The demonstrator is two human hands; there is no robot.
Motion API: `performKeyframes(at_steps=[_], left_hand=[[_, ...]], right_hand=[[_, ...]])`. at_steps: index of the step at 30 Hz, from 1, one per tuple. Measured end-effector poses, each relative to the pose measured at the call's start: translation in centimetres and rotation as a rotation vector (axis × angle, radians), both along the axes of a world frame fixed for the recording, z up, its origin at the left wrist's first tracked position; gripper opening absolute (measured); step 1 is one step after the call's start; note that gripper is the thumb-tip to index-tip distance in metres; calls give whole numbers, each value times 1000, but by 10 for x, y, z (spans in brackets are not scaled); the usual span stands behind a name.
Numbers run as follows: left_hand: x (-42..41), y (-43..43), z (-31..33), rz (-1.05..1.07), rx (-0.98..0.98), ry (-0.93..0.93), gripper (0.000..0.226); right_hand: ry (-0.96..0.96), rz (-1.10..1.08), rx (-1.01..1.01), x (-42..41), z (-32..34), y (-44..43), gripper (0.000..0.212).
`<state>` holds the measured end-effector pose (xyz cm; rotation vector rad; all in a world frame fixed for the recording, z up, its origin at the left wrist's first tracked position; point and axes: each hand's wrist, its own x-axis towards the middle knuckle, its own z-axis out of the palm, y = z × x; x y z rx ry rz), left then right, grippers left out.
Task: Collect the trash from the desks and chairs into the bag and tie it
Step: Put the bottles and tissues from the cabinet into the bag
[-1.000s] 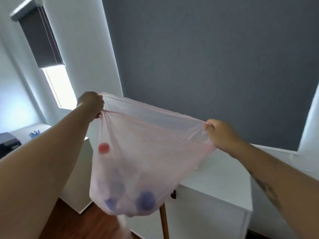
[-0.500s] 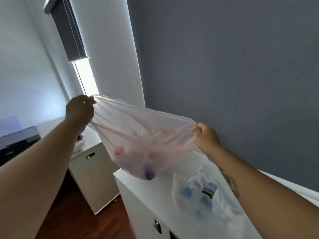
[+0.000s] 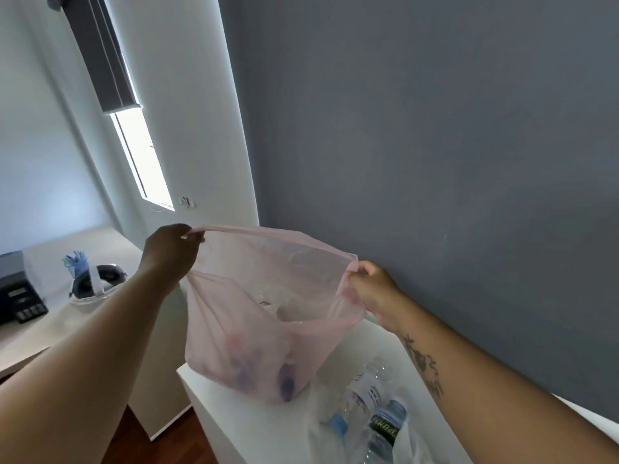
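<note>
- Pink, thin plastic is what both hands are clamped on. The left hand [image 3: 170,254] pinches the rim of the bag [image 3: 248,329] with curled fingers. The right hand [image 3: 371,289] pinches the opposite side of the rim, and the two are held well apart.
- A second ago that rim was pulled into a tight, flat line and the bag swung free in the air. Now both hands have come lower, and the mouth gapes wide between them instead of being stretched closed.
- Below the grip, the bag's bottom has come down onto the corner of the white desk [image 3: 234,426]. It seems to rest there rather than hang.
- From where I stand this looks like setting up to load, not to tie, so I'd say the collecting isn't finished.
- The bag itself is translucent, pale and creased. Blurry purple and reddish shapes show low down through its wall, with something pale and crumpled above them.
- It looks less than half full, so plenty of slack should be left for a knot.
- Just under the right hand, beside the bag, plastic bottles [image 3: 365,396] lie on the desk amid clear wrapping, near enough to go in next.
- Farther out, beyond the left hand, a second desk carries a black printer [image 3: 16,289] and a cup of pens [image 3: 75,262].
</note>
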<state>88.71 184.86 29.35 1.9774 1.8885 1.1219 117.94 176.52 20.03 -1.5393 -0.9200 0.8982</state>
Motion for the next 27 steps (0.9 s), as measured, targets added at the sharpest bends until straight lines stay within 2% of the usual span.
performKeyframes(at_steps=[3,4,7,8,11,14,18,23,25,27], left_hand=[[5,11,-2,-19,3,-3,32],[7,14,-3,-26,1,-16,33],[16,22,-3,-47,-16,-49,31],[23,22,-5,-63,-20,-46,30],[44,23,-10,-120,-39,-29,29],[61,27,-20,-179,-85,-46,28],[81,27,-36,-233,-133,-21,26],[100,20,-53,-270,-148,107,29],[102,22,-59,-284,-159,147,28],[104,25,-64,-294,-168,162,28]], right_hand=[[-31,164,-65,11,-11,-1,27],[-42,199,-98,15,-13,-4,39],[-84,254,-212,27,-18,-25,96],[-101,266,-240,33,-21,-35,107],[-201,316,-338,51,-35,-66,114],[-441,368,-553,59,-51,-95,125],[-809,420,-829,48,-84,-130,132],[-809,377,-890,17,-133,-162,137],[-815,274,-825,5,-150,-172,120],[-828,215,-752,1,-163,-180,86]])
